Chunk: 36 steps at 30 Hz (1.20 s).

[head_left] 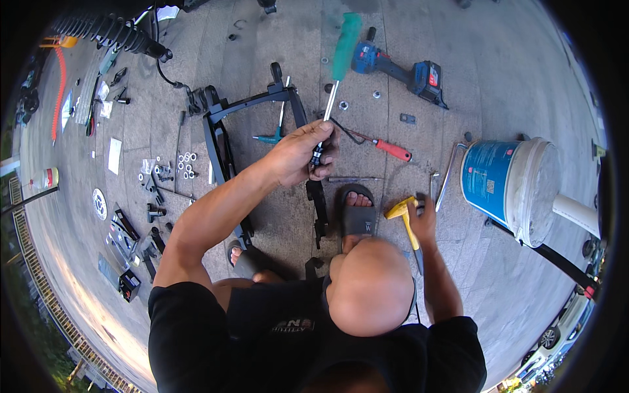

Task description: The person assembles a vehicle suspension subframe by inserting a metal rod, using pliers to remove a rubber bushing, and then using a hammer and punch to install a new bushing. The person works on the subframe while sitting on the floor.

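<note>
My left hand (pixel 306 152) is closed around the metal shaft of a screwdriver with a translucent green handle (pixel 346 46), which points away from me. A small black ribbed part (pixel 317 156) is in the same fingers, below the shaft. My right hand (pixel 424 219) is low at the right, its fingers against the head end of a yellow hammer (pixel 411 230) with a dark grip. Just beyond those fingers a small metal tool end (pixel 434 178) shows; whether they grip it or the hammer I cannot tell. A black metal frame (pixel 223 141) lies left of my left hand.
Beyond my hands lie a blue cordless power tool (pixel 400 69), a red-handled screwdriver (pixel 393 150) and a green-handled tool (pixel 270 139). At right is a blue and white bucket (pixel 488 180). Rings (pixel 189 165), bolts and brackets spread at left, below a coil-spring shock absorber (pixel 108 33).
</note>
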Available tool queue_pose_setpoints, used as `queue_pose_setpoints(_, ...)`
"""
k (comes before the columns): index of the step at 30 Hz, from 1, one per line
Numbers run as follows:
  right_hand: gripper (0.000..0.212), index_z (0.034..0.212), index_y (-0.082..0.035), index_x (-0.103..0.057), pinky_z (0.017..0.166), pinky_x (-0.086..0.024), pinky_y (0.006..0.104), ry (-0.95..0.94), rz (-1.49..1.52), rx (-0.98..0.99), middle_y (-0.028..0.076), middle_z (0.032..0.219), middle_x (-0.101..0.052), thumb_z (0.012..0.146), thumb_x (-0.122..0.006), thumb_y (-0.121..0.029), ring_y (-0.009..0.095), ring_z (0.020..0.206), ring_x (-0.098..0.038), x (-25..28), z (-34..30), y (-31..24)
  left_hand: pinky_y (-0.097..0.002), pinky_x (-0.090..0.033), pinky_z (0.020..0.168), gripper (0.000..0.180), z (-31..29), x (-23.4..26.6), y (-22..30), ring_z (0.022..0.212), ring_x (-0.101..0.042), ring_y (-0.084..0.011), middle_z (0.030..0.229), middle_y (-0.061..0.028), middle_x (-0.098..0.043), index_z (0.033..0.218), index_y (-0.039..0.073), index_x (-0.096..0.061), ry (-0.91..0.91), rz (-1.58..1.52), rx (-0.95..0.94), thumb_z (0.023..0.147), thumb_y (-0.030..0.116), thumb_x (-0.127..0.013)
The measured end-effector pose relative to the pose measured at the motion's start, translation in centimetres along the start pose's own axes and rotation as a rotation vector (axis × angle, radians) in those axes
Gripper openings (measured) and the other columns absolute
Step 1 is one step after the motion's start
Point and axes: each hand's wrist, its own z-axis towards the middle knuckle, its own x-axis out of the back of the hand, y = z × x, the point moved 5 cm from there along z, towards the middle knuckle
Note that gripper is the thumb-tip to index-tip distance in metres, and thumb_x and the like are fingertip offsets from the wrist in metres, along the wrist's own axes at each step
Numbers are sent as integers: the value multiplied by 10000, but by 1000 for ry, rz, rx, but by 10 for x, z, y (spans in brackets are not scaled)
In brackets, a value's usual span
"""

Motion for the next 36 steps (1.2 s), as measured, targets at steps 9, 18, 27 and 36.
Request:
queue_pose_setpoints(9, 395, 1203, -21, -524, 516, -386, 208, -359, 1154, 154, 60, 944, -627, 959, -573, -327, 72, 617, -486, 11, 151, -278, -237, -336, 447, 368, 0, -6, -18, 552, -443, -121, 691, -40, -493, 988, 91, -534, 8, 115, 67, 1003, 441, -422)
queue_pose_setpoints(18, 390, 1177, -12, -505, 482, -359, 193, -179, 1180, 280, 111, 908, -651, 957, -585, -323, 70, 595, -483, 43, 174, -283, -251, -340, 492, 958, -4, -4, -6, 546, -443, -131, 702, -64, -526, 1105, 52, -522, -70, 392, -42, 802, 861, -109)
queue_pose_setpoints(27, 402, 1205, -23, -482, 479, -358, 201, -167, 1200, 321, 123, 912, -652, 964, -571, -332, 74, 594, -495, 50, 164, -282, -246, -344, 526, 1049, -6, -11, 5, 542, -444, -119, 646, -63, -507, 1126, 31, -510, -57, 704, -154, 755, 887, -31)
queue_pose_setpoints(36, 464, 1161, -2, -528, 442, -443, 310, -197, 995, 288, 82, 741, -615, 898, -642, -368, 152, 524, -551, 57, 153, -310, -241, -374, 469, 437, -6, -11, 15, 503, -438, -96, 619, -3, -469, 840, 52, -487, -71, 597, -304, 1020, 438, -390)
